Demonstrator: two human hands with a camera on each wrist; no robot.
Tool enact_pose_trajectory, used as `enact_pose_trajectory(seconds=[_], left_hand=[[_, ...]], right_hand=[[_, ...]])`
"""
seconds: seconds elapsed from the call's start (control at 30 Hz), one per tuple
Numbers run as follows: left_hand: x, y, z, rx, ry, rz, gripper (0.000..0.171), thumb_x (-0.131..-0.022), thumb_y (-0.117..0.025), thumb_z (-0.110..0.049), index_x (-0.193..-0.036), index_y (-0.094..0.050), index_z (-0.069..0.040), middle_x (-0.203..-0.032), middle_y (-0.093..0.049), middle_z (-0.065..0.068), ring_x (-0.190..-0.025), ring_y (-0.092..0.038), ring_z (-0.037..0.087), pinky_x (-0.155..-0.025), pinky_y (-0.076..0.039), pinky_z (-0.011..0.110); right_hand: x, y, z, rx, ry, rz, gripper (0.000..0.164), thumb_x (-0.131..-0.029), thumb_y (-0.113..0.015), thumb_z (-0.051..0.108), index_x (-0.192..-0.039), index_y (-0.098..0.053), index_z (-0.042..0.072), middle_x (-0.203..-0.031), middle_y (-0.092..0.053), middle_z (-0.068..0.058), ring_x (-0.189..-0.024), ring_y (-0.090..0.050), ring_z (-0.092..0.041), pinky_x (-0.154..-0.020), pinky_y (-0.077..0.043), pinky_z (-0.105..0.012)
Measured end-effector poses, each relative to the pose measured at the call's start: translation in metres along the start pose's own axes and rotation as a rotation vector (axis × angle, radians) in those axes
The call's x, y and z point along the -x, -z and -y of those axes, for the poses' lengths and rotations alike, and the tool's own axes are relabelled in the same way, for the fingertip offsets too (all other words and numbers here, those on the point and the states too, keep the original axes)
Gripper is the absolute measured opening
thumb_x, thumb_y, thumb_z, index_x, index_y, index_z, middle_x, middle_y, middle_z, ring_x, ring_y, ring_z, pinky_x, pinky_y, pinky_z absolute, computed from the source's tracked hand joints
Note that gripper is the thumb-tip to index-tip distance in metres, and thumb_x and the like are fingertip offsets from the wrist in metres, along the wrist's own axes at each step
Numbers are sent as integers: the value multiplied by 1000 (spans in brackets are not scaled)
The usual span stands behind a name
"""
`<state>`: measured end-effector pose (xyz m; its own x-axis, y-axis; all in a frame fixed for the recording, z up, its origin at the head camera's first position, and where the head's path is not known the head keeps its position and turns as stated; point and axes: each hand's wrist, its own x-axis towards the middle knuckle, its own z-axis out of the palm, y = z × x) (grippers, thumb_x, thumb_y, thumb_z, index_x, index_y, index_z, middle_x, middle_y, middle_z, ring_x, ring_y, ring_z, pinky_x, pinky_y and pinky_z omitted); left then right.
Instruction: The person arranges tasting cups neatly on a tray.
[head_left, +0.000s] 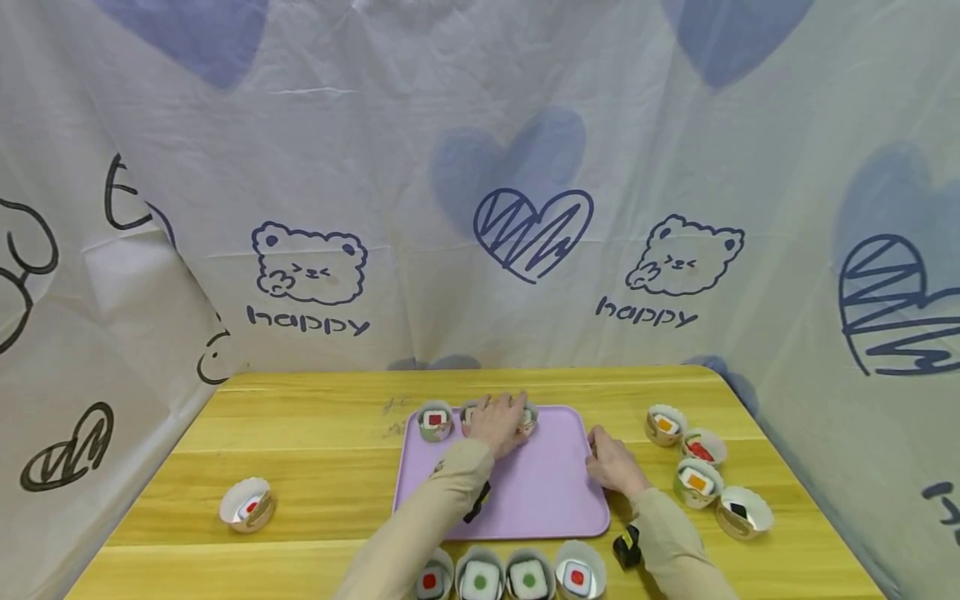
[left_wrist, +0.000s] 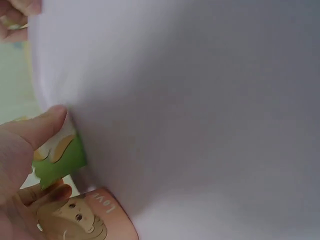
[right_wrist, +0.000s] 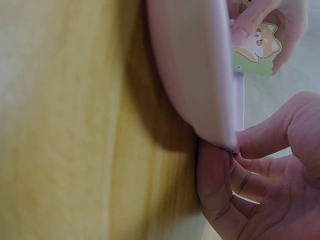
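Note:
A lilac tray [head_left: 536,492] lies on the wooden table. At its back edge my left hand [head_left: 497,427] holds a small paper cup [head_left: 530,419] with a green band and a cartoon animal, thumb on the near side, fingers behind. To the left of that hand stand a partly hidden cup [head_left: 468,414] and another cup [head_left: 435,421] holding a white sushi-like piece with a red middle. In the left wrist view an orange cup [left_wrist: 107,215] with a cartoon girl stands beside the held one. My right hand [head_left: 615,462] pinches the tray's right rim between thumb and fingers.
Several cups with sushi-like pieces, one a cup with a green-centred piece [head_left: 480,575], line the tray's front. Right of the tray several more cluster, including a cup with an orange-topped piece [head_left: 697,483]. A lone cup [head_left: 247,505] stands at the left. Printed cloth [head_left: 420,292] hangs behind.

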<state>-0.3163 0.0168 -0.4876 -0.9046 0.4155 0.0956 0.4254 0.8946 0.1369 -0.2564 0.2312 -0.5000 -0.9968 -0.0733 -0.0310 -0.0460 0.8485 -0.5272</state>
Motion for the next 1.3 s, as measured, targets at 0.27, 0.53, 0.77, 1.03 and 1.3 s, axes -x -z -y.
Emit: enact_pose_trajectory(seconds=[0.27, 0.53, 0.77, 1.03, 1.3], left_hand=[[9, 19, 19, 232, -26, -17, 88, -82, -82, -37, -153, -39, -7, -147, -53, 21, -133, -53, 39, -114, -41, 53], [33, 25, 48, 485, -56, -43, 98, -78, -87, -30, -153, -33, 3, -151, -46, 26, -142, -43, 43, -120, -33, 55], [66, 36, 69, 606, -35, -116, 97, -75, -89, -25, -151, -36, 3, -153, -43, 28, -143, -39, 46, -119, -31, 61], [101, 49, 87, 704, 3, -129, 90, -81, -83, -23, -153, -34, 0, -157, -37, 25, -148, -30, 47, -119, -24, 66], [153, 57, 115, 550, 45, -190, 85, -85, -79, -31, -152, -36, -2, -159, -34, 25, -150, -20, 50, -118, -18, 71]], right_hand=[[-1, -1, 0, 19, 0, -8, 16, -90, -54, 4, -105, -51, 1, -85, -57, -9, -75, -54, -23, -68, -44, -37], [0, -1, 2, 6, -4, 3, 16, -91, -54, 3, -107, -50, 0, -85, -56, -10, -74, -52, -23, -66, -43, -35], [1, -1, 2, -1, -14, 14, 17, -92, -53, 4, -108, -50, 0, -87, -57, -11, -75, -53, -24, -67, -44, -36], [1, 1, 1, 1, -16, 11, 17, -92, -54, 4, -108, -51, -1, -90, -59, -13, -77, -55, -25, -69, -46, -39], [1, 1, 1, -9, -11, 5, 17, -91, -55, 4, -107, -51, -1, -89, -59, -12, -77, -55, -23, -69, -46, -37]])
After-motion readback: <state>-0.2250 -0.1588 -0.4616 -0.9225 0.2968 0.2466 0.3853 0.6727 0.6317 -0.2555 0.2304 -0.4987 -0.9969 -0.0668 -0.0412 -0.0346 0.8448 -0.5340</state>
